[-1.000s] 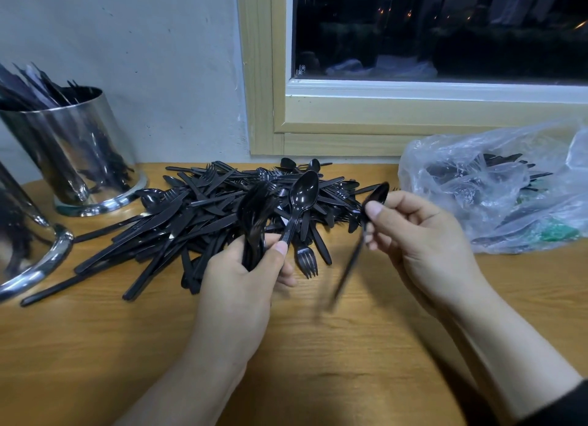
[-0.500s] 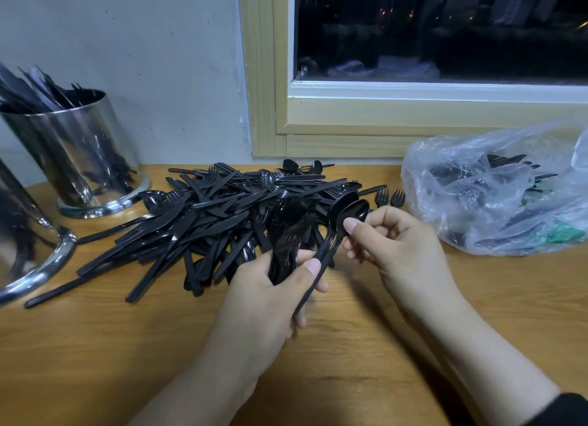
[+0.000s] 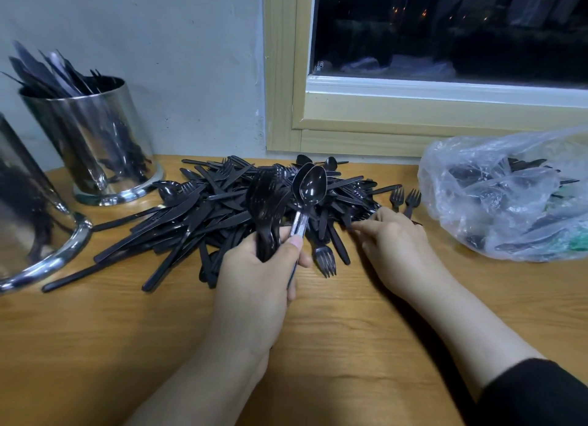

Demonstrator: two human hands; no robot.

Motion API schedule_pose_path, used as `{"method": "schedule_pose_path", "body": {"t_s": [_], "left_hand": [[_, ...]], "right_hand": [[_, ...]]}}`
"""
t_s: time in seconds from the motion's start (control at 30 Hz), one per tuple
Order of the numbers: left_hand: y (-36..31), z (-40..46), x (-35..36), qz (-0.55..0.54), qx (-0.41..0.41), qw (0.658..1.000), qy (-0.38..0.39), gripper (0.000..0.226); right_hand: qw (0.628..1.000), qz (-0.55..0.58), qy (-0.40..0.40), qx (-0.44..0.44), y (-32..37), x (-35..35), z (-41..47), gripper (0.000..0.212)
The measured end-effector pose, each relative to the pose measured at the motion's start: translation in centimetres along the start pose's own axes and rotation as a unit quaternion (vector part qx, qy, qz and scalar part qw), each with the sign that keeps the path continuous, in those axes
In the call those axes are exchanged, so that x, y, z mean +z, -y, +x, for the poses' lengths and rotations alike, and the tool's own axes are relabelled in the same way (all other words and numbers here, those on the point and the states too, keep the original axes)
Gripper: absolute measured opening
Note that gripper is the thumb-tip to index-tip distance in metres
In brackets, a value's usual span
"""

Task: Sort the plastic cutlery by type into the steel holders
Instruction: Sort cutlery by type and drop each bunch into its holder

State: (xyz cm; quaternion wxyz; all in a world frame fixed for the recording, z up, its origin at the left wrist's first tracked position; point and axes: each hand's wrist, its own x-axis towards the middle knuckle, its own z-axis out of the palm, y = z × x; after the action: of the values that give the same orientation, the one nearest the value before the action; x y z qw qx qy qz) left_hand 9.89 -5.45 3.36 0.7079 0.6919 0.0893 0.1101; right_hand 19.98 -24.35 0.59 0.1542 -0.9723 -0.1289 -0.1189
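A heap of black plastic cutlery (image 3: pixel 197 215) — knives, forks and spoons — lies on the wooden table (image 3: pixel 334 346). My left hand (image 3: pixel 261 272) grips a bunch of black spoons (image 3: pixel 310 186) upright in front of the heap, thumb pressed on the handles. My right hand (image 3: pixel 394 244) reaches into the heap's right edge, its fingertips on the pieces there; whether it pinches one is hidden. A steel holder (image 3: pixel 95 145) with knives stands at the back left. A second steel holder (image 3: pixel 28 221) is cut off by the left edge.
A clear plastic bag (image 3: pixel 509 199) with more black cutlery sits at the right by the wall. Two loose forks (image 3: pixel 404 199) lie between the bag and the heap. The window frame (image 3: pixel 413 129) runs behind.
My right hand passed its spoon to the left hand's bunch, then moved down to the heap's right edge. The left hand now holds that spoon too.
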Motion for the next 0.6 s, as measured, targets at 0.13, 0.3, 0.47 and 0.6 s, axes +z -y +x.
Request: {"method": "schedule_pose_path", "body": {"t_s": [0.13,0.3,0.47,0.6], "left_hand": [[0.1,0.1,0.0,-0.002,0.004,1.0,-0.002,0.022],[0.2,0.1,0.1,-0.007,0.001,1.0,-0.006,0.025],[0.0,0.1,0.1,-0.006,0.002,1.0,-0.005,0.03],[0.0,0.0,0.1,-0.004,-0.005,1.0,-0.001,0.03]], "right_hand": [[1.0,-0.017,-0.002,0.003,0.2,0.4,0.8,0.036],[0.999,-0.047,-0.012,0.015,0.5,0.6,1.6,0.036],[0.997,-0.063,0.001,0.039,0.5,0.8,1.8,0.034],[0.997,-0.074,0.007,0.033,0.6,0.6,1.6,0.034]]}}
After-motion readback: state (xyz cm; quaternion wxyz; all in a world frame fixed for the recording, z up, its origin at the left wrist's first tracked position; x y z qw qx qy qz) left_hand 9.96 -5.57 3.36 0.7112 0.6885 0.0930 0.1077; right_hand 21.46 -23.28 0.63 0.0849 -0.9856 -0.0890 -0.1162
